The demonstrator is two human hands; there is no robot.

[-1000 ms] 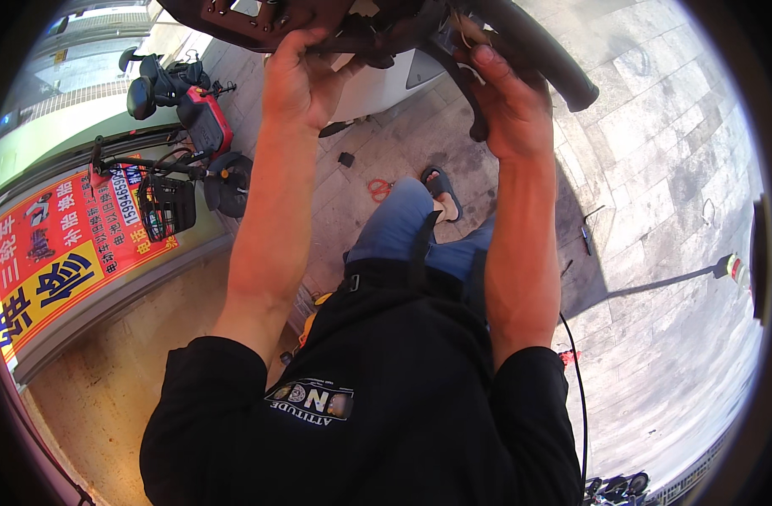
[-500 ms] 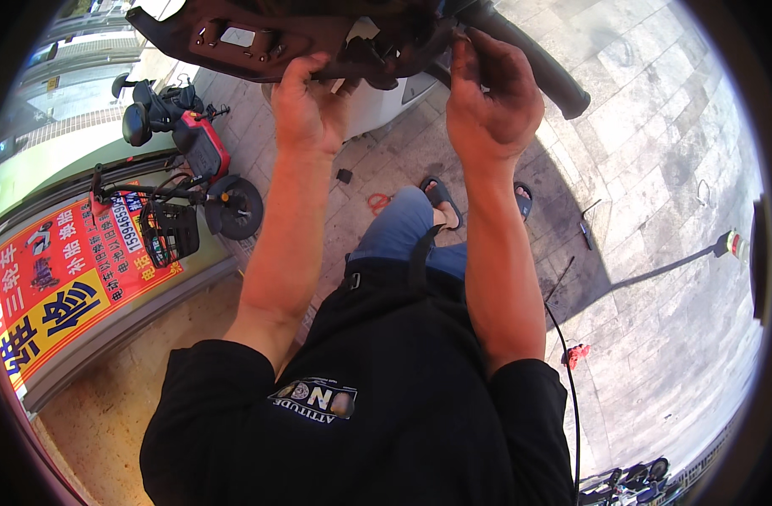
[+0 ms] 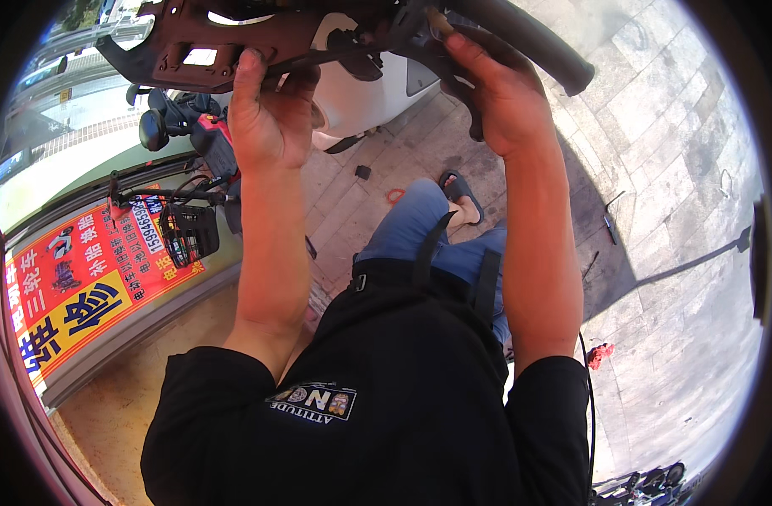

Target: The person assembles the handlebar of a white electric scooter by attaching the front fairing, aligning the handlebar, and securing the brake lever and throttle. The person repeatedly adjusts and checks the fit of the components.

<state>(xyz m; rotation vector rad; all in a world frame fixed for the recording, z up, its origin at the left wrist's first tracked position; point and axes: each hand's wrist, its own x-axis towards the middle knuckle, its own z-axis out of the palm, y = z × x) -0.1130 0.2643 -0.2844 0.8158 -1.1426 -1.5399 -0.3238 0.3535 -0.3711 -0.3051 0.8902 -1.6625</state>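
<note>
At the upper left of the frame, a dark panel (image 3: pixel 251 35) was pinched along its lower edge by the fingers of the left hand (image 3: pixel 272 126), apparently for steadiness, while the right hand (image 3: pixel 514 105) met a dark lever (image 3: pixel 447 72), its grip indeterminable.

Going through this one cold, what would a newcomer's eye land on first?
Probably the bright red-and-yellow banner along the left side, the strongest colour in view. Next, at the top, comes the dark panel, with the left hand gripping its lower edge and the right hand by a thick black handle. At lower right, a small red item stands out on the pale paving.
</note>
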